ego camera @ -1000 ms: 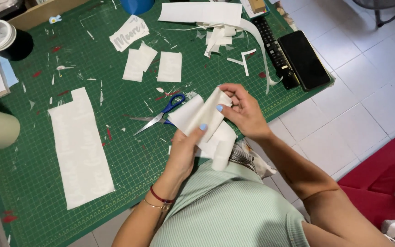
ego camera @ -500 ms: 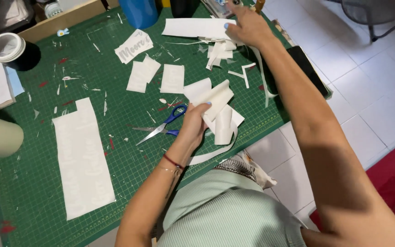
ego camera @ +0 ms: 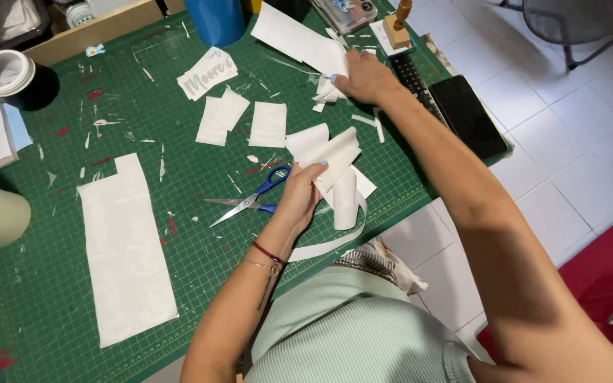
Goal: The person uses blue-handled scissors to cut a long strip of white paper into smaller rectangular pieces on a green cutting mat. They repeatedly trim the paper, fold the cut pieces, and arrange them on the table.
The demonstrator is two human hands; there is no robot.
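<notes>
My left hand (ego camera: 301, 193) grips a bunch of curled white paper strips (ego camera: 329, 159) just above the green cutting mat (ego camera: 179, 269), near its front edge. My right hand (ego camera: 365, 76) reaches far across the mat and presses down on a heap of white paper scraps (ego camera: 328, 91) beside a large white sheet (ego camera: 294, 39). Blue-handled scissors (ego camera: 250, 200) lie open on the mat just left of my left hand. A loose paper strip (ego camera: 324, 245) hangs off the mat's front edge.
A long white sheet (ego camera: 125, 248) lies at the mat's left. Small paper squares (ego camera: 267, 124) and a lettered cut-out (ego camera: 207, 72) sit mid-mat. A tape roll (ego camera: 5, 72), a blue cup (ego camera: 214, 20), a wooden stamp (ego camera: 397, 28), a keyboard (ego camera: 414, 78) and a dark phone (ego camera: 466, 113) line the edges.
My right hand let go of the paper bunch, reached to the far side of the mat, and now has come down on the scrap heap. My left hand keeps holding the bunch.
</notes>
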